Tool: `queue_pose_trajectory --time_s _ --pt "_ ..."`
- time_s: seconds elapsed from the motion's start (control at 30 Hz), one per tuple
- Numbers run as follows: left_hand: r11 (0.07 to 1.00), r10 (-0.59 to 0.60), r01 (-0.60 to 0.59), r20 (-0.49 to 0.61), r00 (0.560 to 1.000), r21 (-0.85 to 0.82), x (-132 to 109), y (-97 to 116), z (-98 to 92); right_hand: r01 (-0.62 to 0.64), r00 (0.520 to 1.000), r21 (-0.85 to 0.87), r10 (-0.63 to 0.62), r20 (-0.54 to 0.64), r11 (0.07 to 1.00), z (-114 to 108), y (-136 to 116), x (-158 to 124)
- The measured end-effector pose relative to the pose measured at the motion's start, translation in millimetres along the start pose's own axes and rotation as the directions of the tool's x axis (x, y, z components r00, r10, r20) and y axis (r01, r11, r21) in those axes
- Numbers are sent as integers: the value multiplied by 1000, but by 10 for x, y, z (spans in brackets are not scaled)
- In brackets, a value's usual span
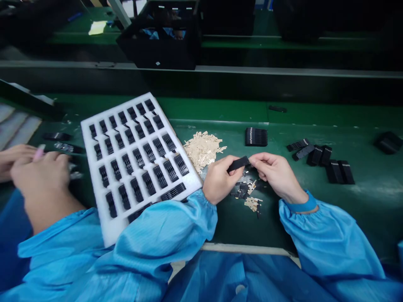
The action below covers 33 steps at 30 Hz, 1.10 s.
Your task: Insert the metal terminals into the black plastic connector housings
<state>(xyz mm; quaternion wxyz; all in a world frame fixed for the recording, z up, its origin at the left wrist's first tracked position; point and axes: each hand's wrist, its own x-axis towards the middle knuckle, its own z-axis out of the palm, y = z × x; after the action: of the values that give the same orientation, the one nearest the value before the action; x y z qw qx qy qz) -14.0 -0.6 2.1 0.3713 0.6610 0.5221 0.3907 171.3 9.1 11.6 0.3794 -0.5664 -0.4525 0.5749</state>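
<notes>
View: from the head camera, looking down over the person's shoulders at a green worktop [362, 197].

Hands: two belonged to the person, and two more at the far left belonged to a co-worker's hands [40, 174], which were bent over small dark pieces.

White foam tray [94, 184]: one, with four rows of seven black plastic parts [148, 183], 28 in all, and two more black strips [173, 191] lying sideways along its near edge.

Loose black pieces: one ridged bundle [256, 136], two flat strips [304, 152] and four upright blocks [326, 155] to the right, and one dark block [388, 142] at the far right.

Pale metal strips: one large heap [203, 149] beside the tray and one small heap [252, 203] below the hands; too many to count.

Held piece: one black plastic strip [238, 163], held level between the hands, just above the small heap.

Fingers: those of the left hand [223, 178] were closed on the strip's left end, while the right hand's fingers [256, 161] pinched its right end.

Pose: both forearms angled inward from blue smock sleeves [324, 239], the wrists raised off the worktop, with a blue band [299, 203] on the right wrist.
</notes>
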Motion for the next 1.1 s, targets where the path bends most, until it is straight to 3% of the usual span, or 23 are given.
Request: queue_pose_trajectory --time_s 0.1,0.23,0.4,0.73,0.83,0.97,1.1 --pt "996 84 -82 -53 995 39 -14 -12 12 21 1000 59 -21 7 998 115 43 -58" --pt "999 21 -19 -35 999 36 -4 -13 16 51 999 109 -51 0 993 190 108 -80" --pt "993 -54 61 -73 996 99 -2 15 7 154 980 26 -150 -131 988 244 157 -74" --pt "999 -41 41 -15 999 14 -1 5 17 155 981 81 -143 -131 985 252 160 -87" --pt "998 -46 47 -35 998 40 1 24 22 211 968 1 -209 -142 977 262 148 -107" --pt "993 -67 73 -61 996 94 5 39 23 341 906 -208 -380 -188 917 289 134 -136" --pt "997 -59 60 -23 998 47 10 28 16 280 936 -146 -303 -178 949 291 125 -139"
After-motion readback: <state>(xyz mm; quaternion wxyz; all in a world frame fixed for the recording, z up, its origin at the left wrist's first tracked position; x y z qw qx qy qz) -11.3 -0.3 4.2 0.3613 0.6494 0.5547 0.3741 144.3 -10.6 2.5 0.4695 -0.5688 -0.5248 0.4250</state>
